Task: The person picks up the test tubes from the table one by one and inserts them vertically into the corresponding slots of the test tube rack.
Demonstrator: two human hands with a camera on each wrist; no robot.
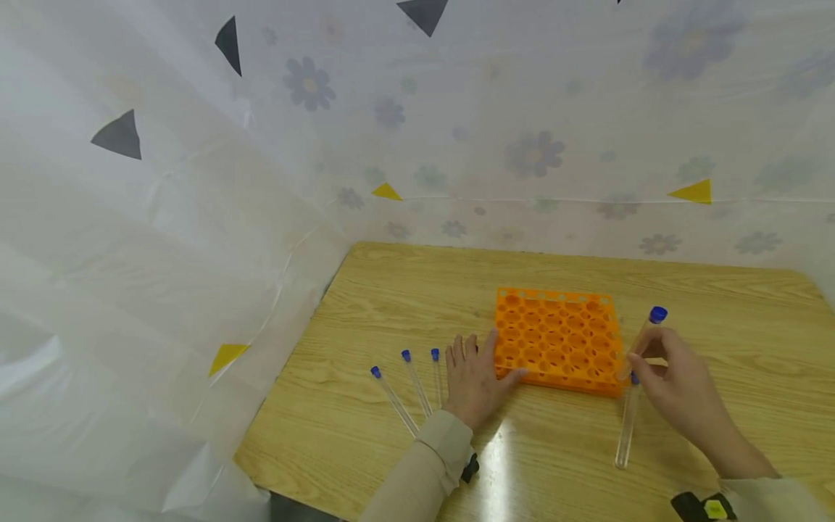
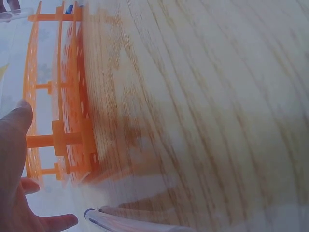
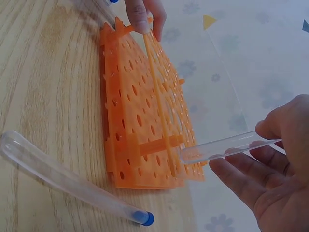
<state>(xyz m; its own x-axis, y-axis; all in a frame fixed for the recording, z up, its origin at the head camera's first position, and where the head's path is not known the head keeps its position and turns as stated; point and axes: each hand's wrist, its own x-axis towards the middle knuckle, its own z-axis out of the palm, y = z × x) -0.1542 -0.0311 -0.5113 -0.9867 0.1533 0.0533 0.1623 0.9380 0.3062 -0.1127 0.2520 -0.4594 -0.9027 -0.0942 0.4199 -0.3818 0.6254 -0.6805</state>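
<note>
An orange test tube rack (image 1: pixel 557 337) stands on the table with many round holes in its top. My left hand (image 1: pixel 475 380) rests against its left side, thumb at the near left corner and fingers spread. At the rack's right end my right hand (image 1: pixel 678 388) pinches a clear test tube (image 3: pixel 227 147) with a blue cap (image 1: pixel 657 314). The held tube is tilted, its rounded bottom close to the rack's near right corner; whether they touch I cannot tell. Another blue-capped test tube (image 1: pixel 626 428) lies on the table below the right hand.
Three more capped test tubes (image 1: pixel 415 384) lie left of my left hand, their lower ends partly hidden by the sleeve. The wooden table (image 1: pixel 391 290) meets a pale flowered curtain (image 1: pixel 457 145) at the back and plastic sheeting (image 1: pixel 163 290) on the left.
</note>
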